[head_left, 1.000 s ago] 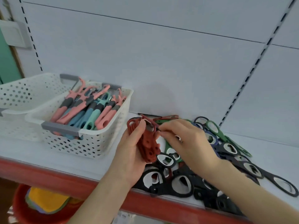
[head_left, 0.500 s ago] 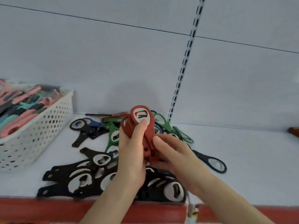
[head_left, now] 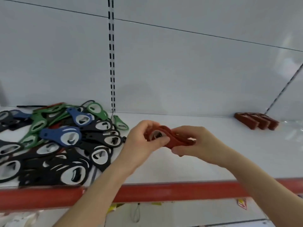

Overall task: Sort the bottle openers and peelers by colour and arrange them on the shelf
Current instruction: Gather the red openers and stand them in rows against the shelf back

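While both hands meet over the white shelf (head_left: 205, 163), a small stack of red bottle openers (head_left: 170, 138) sits pinched between them, held just above the shelf surface and not resting on it. The left hand (head_left: 144, 141) curls round the ringed end of the stack, thumb pressed across the front near the oval hole, fingers wrapped behind. The right hand (head_left: 195, 143) closes on the other end, fingers folded over the top and thumb underneath, so both grips are tight on the same bundle with no gap to speak of.

No basket or bin shows from where the head camera looks; the shelf itself carries everything. To the left of the held stack lies a loose heap of openers: black openers (head_left: 68, 167) make up most of it and reach to the red front edge (head_left: 164, 192) of the shelf, with two blue openers (head_left: 65, 135) lying on top and several green openers (head_left: 98, 110) toward the back panel. One green one lies at the heap's right fringe, nearest the left hand.

Far to the right of the held stack, against the back panel, a neat row of red openers (head_left: 255, 120) lies side by side, well apart from the hands. A slotted upright strip (head_left: 111, 63) runs down the back panel, behind and left of the held stack.
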`<state>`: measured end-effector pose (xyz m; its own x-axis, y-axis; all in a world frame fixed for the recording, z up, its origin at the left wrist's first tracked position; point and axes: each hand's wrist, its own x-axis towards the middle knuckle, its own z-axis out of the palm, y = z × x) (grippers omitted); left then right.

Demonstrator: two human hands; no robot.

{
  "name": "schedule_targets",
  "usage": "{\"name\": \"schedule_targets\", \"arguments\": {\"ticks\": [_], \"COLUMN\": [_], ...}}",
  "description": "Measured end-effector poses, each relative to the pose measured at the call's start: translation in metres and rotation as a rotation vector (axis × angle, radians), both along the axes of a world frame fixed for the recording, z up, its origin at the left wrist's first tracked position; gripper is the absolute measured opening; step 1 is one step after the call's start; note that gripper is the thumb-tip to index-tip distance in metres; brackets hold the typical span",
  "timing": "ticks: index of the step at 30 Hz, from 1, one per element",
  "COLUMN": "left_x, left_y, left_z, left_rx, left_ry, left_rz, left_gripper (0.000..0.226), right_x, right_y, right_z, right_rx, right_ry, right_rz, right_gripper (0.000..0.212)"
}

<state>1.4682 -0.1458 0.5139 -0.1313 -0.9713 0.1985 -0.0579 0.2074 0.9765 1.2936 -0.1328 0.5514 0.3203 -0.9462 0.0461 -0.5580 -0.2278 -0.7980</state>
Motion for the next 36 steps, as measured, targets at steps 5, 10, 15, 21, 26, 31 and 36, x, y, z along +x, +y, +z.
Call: {"name": "schedule_targets", "arguments": {"ticks": [5,10,15,21,26,31,36], "left_x": [-0.052,-0.073,-0.092,-0.096,-0.095,-0.082,-0.07], "left_y": [-0.002,-0.004,-0.001,-0.003,-0.003,-0.011,-0.018], "left_z": [-0.021,-0.033,-0.037,-0.04,-0.038,-0.042,-0.03], "left_rx": [0.024,-0.019,-0.084,-0.137,-0.17,-0.242,-0.259], "left_ry": [-0.177,-0.288,-0.387,-0.455,-0.452,-0.636,-0.679], "left_rz": [-0.065,-0.029,-0.014,-0.001,-0.014,-0.149,-0.238], "left_gripper": [0.028,0.039,0.036,0.047,0.044,0.042,0.031], "right_x": [-0.054,-0.074,-0.077,-0.071,-0.071,-0.075,-0.075], "right_y": [-0.007,-0.005,0.001,0.004,0.002,0.001,0.006], "right_z": [-0.022,-0.05,-0.064,-0.068,-0.064,-0.061,-0.05], "right_rx": [-0.179,-0.068,0.068,0.091,0.043,0.009,0.051], "right_ry": [0.384,0.206,-0.025,-0.157,-0.151,0.063,0.053], "right_rz": [-0.021,-0.12,-0.251,-0.281,-0.272,-0.189,-0.177], "right_gripper": [0.04,0.06,0.07,0.063,0.054,0.049,0.045]}}
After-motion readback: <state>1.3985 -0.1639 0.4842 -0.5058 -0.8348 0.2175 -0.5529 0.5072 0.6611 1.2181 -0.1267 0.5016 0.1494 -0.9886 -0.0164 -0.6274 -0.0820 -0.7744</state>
